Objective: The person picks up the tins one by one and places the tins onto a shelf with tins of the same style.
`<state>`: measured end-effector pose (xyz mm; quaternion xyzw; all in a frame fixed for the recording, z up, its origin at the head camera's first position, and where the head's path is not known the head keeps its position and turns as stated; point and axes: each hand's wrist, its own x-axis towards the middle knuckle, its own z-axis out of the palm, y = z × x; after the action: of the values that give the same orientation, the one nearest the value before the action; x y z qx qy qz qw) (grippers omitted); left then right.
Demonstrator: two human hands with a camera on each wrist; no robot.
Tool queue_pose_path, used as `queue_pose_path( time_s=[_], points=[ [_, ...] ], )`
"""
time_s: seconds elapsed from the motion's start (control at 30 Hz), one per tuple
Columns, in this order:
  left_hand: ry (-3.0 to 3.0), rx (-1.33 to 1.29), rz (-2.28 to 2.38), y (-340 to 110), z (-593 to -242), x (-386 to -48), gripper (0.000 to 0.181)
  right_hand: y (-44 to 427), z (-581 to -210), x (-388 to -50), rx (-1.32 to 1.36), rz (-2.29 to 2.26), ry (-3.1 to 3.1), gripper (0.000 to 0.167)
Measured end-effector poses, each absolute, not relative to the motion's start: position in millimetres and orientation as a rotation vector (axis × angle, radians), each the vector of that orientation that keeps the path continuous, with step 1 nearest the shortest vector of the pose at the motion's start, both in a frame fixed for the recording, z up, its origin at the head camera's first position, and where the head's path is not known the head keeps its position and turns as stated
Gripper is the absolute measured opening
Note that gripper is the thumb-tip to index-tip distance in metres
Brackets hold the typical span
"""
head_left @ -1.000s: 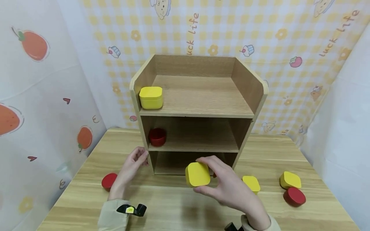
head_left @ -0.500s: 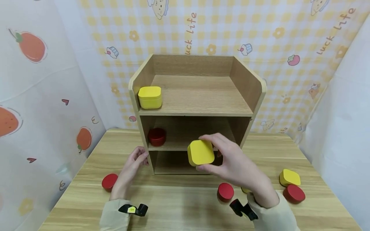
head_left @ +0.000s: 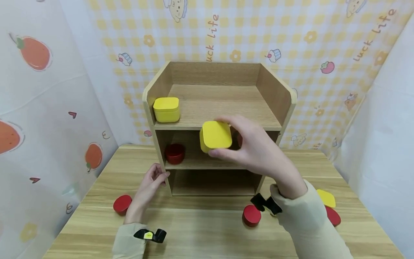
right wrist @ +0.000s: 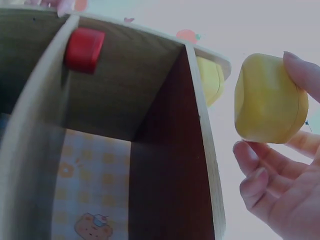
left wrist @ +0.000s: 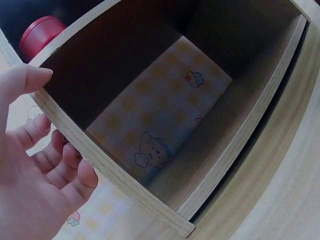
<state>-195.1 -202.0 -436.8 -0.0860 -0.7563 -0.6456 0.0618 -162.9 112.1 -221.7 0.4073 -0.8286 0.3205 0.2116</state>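
While the left hand (head_left: 148, 185) steadies the side of the wooden shelf (head_left: 223, 99), the head view shows the right hand (head_left: 252, 145) pinching a yellow box (head_left: 216, 136) in front of the opening, level with the front edge of the top board. Carrying it well seems to call for a light, even pinch and enough height to keep its lower side off that edge. Another yellow container (head_left: 166, 109) stands at the left end of the top board, and a red tub (head_left: 175, 154) stands on the board below, so knuckles should keep away from both. The right forearm slants up from the lower right, across the desk (head_left: 194, 233).

From the left wrist, the thumb lies on the front edge of the side panel and the fingers curl along its outer face, so that hand grips the panel. Keeping this hold quiet should stop the shelf sliding if bumped.

As the right wrist sees it, thumb and fingertips press opposite sides of the box, the other fingers bent beneath. Box and top board are apart; a steady wrist would probably prevent tilting.
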Motion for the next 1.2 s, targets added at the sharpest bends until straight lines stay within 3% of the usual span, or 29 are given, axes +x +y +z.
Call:
queue_pose_path(
  time_s=[0.63, 1.2],
  points=[
    [-2.295, -0.29, -1.926, -199.1, -436.9, -196.7, 0.014, 81.5, -186.8, -215.1, 0.92, 0.803, -2.571, 0.07],
    [-2.291, -0.287, -1.926, -202.2, -436.2, -194.0, 0.017, 70.3, -182.1, -233.0, 0.874, 0.723, -2.658, 0.065]
  ],
)
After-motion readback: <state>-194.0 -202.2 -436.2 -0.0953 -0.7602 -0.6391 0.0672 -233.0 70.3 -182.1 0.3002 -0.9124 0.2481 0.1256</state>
